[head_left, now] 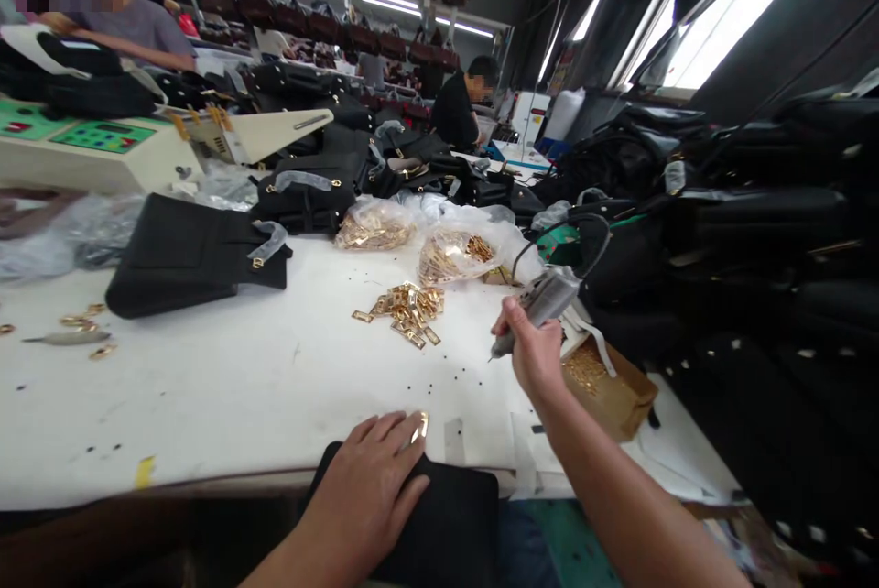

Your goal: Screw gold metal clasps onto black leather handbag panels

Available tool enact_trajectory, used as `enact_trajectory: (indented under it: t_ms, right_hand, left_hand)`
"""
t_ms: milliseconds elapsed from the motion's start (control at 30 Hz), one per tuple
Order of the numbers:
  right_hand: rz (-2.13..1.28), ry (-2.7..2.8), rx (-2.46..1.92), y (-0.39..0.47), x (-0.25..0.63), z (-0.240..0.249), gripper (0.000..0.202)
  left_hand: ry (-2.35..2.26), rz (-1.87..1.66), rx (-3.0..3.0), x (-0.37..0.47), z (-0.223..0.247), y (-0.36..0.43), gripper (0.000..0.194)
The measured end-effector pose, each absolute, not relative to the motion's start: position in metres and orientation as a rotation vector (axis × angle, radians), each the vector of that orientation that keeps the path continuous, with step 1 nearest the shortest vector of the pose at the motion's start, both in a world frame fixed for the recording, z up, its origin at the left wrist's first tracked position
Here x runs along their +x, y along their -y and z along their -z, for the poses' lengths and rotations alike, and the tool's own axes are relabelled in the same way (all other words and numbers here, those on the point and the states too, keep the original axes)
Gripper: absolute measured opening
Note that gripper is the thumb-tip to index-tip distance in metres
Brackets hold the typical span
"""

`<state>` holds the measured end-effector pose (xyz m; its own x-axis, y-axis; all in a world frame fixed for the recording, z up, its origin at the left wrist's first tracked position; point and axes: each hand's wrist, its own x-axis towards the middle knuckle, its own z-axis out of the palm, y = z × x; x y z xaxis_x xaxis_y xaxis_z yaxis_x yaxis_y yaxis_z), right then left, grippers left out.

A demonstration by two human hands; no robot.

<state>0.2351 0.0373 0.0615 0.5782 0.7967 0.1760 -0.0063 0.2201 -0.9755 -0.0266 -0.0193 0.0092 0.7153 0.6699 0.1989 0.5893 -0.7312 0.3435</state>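
The flattened left hand (371, 471), lower centre, touched a gold plate (425, 424); the right hand (537, 343) gripped a power screwdriver (553, 294) slanting down-left toward it.

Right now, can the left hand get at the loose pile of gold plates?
Likely yes: the left hand rests on a black piece, the pile lies ahead, and nothing tall stands between. The right hand, holding a grey tool, is to the side.
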Motion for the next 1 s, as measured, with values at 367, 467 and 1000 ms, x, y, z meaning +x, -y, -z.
enact_trajectory:
  t_ms: [367, 467, 1000]
  right_hand:
    - [-0.332, 0.627, -1.514, -0.079, 0.324, -0.043, 0.045]
    - [-0.346, 0.627, -1.538, -0.082, 0.322, -0.038, 0.045]
    - [-0.583, 0.6, -1.158, -0.059, 0.274, -0.064, 0.045]
  left_hand:
    - [-0.94, -0.39, 2.834, -0.033, -0.002, 0.015, 0.039]
    - [-0.929, -0.373, 2.857, -0.033, -0.002, 0.015, 0.04]
    - [-0.987, -0.405, 2.692, -0.027, -0.009, 0.018, 0.031]
